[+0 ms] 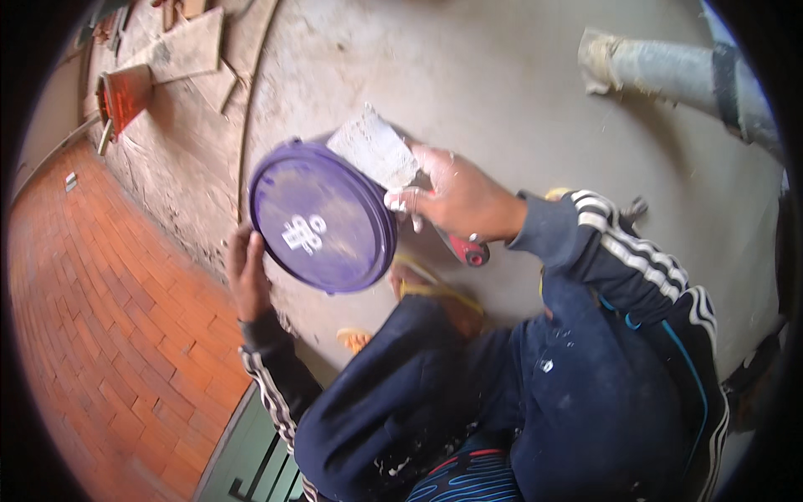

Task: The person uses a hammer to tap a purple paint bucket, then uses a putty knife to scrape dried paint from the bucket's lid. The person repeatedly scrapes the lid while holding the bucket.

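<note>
A round purple bucket lid (322,188), dusty on top with white printing, lies tilted in front of my knees. What is beneath it is hidden. At its left rim is my left hand (248,272), the fingers closed against the edge. My right hand (456,192) is wrapped round a putty knife (372,149), whose wide blade is coated with whitish paste. The blade overlaps the lid's upper right edge in view. Below the palm sticks out the red end of its handle (474,253). White smears mark the right thumb and fingers.
An orange-red bucket (125,94) stands at the upper left beside loose boards (180,46). Orange brick paving (109,318) covers the left side. A grey pipe (677,75) reaches in from the upper right. Below left is a green panel with dark bars (259,460).
</note>
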Tool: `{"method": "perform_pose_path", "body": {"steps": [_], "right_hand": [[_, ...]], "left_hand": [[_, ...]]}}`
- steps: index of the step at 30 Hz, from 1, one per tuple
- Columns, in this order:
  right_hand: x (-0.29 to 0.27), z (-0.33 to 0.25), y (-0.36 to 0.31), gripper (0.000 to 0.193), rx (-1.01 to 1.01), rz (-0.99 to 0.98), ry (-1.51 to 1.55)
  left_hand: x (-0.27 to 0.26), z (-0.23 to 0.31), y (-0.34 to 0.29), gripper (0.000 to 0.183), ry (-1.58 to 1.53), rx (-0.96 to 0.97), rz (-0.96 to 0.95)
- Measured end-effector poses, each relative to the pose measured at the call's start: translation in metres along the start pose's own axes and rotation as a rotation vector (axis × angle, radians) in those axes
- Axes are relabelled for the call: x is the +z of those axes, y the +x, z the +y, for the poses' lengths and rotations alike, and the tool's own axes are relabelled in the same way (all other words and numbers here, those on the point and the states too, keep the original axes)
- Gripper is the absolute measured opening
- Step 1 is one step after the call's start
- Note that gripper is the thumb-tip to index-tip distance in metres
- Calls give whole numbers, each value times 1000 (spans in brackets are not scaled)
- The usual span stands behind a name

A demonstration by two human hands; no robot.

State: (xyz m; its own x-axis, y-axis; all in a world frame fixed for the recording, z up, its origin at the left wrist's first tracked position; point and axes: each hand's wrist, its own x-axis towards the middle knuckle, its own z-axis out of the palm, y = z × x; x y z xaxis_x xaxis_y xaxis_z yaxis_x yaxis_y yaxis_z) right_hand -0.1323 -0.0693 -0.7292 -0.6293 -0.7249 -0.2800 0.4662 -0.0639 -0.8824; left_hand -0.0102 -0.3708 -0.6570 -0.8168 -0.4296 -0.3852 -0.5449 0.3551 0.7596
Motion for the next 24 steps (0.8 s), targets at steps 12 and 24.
{"method": "perform_pose_path", "body": {"steps": [12, 24], "right_hand": [[-33, -16, -43, 38, -171, 6, -615], [-33, -57, -35, 31, -106, -110, -873]], "left_hand": [[81, 20, -8, 54, -202, 102, 273], [88, 20, -7, 60, -322, 103, 326]]}}
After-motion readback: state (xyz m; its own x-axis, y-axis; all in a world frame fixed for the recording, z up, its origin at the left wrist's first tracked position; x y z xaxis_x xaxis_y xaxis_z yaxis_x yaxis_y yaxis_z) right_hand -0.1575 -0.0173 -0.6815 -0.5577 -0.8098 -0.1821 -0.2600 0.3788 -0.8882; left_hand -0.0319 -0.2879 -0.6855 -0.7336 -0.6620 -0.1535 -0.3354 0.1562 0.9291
